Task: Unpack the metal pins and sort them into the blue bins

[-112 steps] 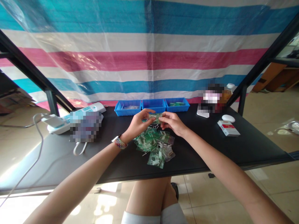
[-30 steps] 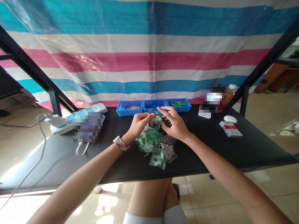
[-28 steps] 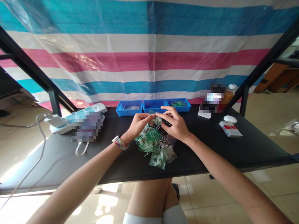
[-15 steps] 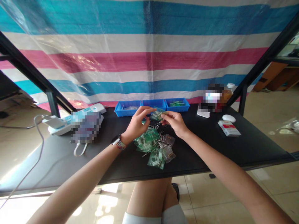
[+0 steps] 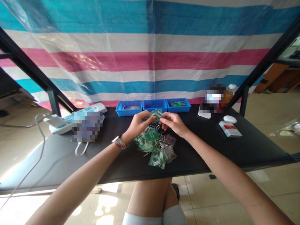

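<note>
Though tiny, seemingly greenish packet (image 5: 156,114)

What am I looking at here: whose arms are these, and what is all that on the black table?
No machine here: these are a person's own bare arms, filmed by a camera worn on the head, looking forward and down. The left hand and the right hand pinch one small clear bag between them, above the black table. Below lies a pile of similar bags, many greenish, with thin metal pins. Behind stand three blue trays in a row. On the right lie a red and white box and a small white oval object; on the left, a white corded device. A striped tarp hangs behind.
</note>
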`<state>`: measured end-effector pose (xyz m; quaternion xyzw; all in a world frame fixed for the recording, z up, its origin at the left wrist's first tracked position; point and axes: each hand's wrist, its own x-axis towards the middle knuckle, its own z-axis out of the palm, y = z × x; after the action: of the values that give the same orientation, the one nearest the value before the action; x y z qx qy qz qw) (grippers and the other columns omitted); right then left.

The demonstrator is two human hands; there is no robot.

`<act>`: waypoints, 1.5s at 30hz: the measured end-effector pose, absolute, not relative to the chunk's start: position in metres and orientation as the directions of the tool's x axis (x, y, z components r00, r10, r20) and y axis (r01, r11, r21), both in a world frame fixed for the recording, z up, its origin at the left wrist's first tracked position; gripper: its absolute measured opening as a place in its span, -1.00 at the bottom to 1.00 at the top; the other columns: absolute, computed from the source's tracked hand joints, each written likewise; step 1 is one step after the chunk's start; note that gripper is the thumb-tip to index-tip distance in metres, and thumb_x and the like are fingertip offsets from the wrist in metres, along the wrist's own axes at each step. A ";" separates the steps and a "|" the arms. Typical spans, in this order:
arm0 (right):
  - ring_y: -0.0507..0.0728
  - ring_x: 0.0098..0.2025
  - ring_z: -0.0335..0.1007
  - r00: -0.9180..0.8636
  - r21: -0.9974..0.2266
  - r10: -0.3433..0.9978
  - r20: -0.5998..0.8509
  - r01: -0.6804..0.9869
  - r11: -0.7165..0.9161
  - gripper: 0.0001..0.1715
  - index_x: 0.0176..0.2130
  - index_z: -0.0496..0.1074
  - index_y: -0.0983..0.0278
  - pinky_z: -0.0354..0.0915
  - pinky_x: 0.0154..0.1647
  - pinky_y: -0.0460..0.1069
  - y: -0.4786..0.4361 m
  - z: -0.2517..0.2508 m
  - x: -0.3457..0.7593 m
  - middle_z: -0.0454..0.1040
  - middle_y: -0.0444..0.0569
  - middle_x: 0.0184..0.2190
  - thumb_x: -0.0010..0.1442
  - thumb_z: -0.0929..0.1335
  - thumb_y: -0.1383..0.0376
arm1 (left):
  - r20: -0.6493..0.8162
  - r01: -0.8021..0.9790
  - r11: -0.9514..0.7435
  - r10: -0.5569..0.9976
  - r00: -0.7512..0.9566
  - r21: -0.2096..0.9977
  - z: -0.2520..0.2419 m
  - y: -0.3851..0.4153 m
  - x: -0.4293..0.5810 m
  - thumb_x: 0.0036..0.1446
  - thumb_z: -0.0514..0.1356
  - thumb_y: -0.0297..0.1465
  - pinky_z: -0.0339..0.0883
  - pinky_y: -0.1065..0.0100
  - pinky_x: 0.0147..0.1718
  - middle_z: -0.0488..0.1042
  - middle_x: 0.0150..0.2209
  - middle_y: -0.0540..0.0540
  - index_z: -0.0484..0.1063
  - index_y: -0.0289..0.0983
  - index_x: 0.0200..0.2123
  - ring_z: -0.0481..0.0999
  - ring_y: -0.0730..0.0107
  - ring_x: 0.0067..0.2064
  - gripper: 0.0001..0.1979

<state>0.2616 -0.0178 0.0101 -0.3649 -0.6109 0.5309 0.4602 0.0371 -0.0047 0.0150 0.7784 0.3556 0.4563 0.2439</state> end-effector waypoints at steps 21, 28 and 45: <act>-0.02 -0.65 0.20 0.280 -0.947 0.942 0.187 0.305 0.098 -0.69 -0.42 0.47 0.26 0.08 -0.63 -0.12 0.035 0.001 0.323 0.36 -0.17 -0.66 0.16 0.44 0.09 | 0.369 0.260 -0.482 0.847 0.383 0.837 0.013 -0.005 0.038 0.38 0.18 -0.12 0.43 0.31 -0.25 0.65 -0.32 -0.12 0.60 -0.28 -0.28 0.63 0.23 -0.25 -0.63; 0.07 -0.44 0.39 -0.293 -0.752 0.930 0.223 0.555 0.356 -0.77 -0.34 0.63 0.29 0.24 -0.37 -0.05 0.025 0.002 0.316 0.55 -0.07 -0.47 0.08 0.48 0.16 | 0.434 0.468 -0.674 0.732 0.526 0.571 0.011 -0.001 0.036 0.28 0.22 -0.33 0.44 0.13 0.05 0.69 -0.12 -0.14 0.67 -0.22 -0.18 0.62 0.14 -0.06 -0.79; 0.05 -0.43 0.35 -0.661 -0.739 0.749 0.044 0.483 0.470 -0.82 -0.30 0.62 0.28 0.22 -0.38 -0.05 -0.018 0.029 0.289 0.51 -0.11 -0.45 0.11 0.53 0.21 | 0.353 0.430 -0.681 0.699 0.621 0.592 0.001 0.004 0.036 0.31 0.17 -0.39 0.44 0.14 0.11 0.69 -0.06 -0.15 0.70 -0.21 -0.07 0.63 0.14 0.01 -0.72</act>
<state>0.2890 -0.0184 0.0286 -0.3679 -0.8372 0.3601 0.1845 0.0363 0.0043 0.0010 0.8699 0.3246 0.2899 0.2322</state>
